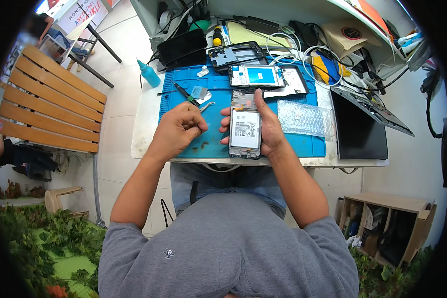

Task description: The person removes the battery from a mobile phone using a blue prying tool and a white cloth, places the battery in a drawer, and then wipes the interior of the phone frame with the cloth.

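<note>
My right hand point(270, 126) grips an opened phone point(245, 130), its white battery and upper internals facing up. My left hand point(186, 126) has thumb and forefinger pinched over the blue mat point(209, 145); what they hold, if anything, is too small to make out. Just beyond it lie curved tweezers point(206, 106), a dark pen-like tool point(183, 92) and a small grey piece point(199, 93). Above the phone rest a device with a blue-and-white inside point(254, 76) and a dark open frame point(236, 55). Bubble wrap point(304, 117) lies right of my right hand.
Blue bottle point(149, 74), black phone point(183, 48) and tangled cables point(303, 54) crowd the back. A dark screen point(357, 131) is at right. A wooden slatted piece point(51, 102) stands left; two other people point(37, 25) are at the left edge. A cubby shelf point(385, 223) sits lower right.
</note>
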The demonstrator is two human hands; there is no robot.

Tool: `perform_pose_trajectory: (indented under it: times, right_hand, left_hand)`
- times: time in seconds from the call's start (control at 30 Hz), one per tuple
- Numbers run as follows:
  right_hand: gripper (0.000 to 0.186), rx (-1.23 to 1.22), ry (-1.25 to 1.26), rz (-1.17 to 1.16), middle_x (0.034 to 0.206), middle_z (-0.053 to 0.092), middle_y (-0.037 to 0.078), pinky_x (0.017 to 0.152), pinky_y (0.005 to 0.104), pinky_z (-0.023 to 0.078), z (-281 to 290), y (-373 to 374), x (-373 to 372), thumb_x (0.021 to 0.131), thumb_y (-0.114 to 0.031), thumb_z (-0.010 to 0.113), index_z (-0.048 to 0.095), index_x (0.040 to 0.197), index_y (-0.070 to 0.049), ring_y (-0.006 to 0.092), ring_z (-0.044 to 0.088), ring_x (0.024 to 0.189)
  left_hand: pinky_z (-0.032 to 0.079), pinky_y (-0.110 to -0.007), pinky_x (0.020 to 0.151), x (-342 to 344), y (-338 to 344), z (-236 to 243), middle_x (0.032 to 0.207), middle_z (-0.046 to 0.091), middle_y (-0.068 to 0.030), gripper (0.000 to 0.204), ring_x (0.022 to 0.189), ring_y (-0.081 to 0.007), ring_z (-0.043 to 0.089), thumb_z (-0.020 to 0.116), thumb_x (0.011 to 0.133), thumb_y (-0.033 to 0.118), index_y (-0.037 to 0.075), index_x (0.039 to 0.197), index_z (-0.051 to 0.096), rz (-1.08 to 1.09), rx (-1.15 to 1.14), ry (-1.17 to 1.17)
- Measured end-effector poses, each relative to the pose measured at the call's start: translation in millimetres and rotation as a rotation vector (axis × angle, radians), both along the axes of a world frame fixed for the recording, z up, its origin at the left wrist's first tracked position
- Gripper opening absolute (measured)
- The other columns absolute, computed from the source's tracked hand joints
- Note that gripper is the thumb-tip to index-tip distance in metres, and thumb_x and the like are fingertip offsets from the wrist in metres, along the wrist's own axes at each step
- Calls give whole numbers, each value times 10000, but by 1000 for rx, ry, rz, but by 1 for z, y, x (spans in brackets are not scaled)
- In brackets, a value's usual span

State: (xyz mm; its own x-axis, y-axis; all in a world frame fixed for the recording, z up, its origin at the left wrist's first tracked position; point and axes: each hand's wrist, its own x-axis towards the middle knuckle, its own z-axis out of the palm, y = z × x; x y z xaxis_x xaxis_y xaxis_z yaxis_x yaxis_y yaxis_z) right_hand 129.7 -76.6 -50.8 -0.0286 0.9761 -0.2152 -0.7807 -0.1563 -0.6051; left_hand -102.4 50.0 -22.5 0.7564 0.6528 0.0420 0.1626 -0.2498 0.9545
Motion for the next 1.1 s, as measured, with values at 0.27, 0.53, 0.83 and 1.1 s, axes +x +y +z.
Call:
perform_pose_trajectory:
  times: [0.27,0.53,0.83,1.1]
  right_hand:
    - [947,0,5,-108,985,770,166,803,528,701,1,-3,-6,1067,-814,399,668,1295,65,296,792,880]
    - [895,-10,-83,-273,1017,758,144,797,448,689,5,-9,-21,1083,-792,403,652,1323,34,255,778,888]
    - [849,-26,-240,-397,1056,750,115,787,322,629,6,-22,-35,1099,-761,430,654,1345,20,185,745,887]
    - [868,-18,-304,-402,1047,756,112,796,327,629,-1,-28,-38,1103,-771,396,672,1329,20,175,737,895]
  left_hand:
    - [613,-283,861,10,-3,31,1110,664,-33,196,1013,-134,713,805,799,-96,35,945,797,-78,192,541]
    - [635,-304,901,11,-6,17,1002,736,-68,280,880,-181,760,873,821,32,18,1097,825,-261,157,22]
    - [584,-303,719,23,-32,14,877,810,-110,289,770,-168,752,931,866,210,-15,1021,834,-124,92,223]
    - [584,-349,651,26,-49,4,834,774,-146,186,690,-248,748,859,835,177,14,846,770,-82,416,176]
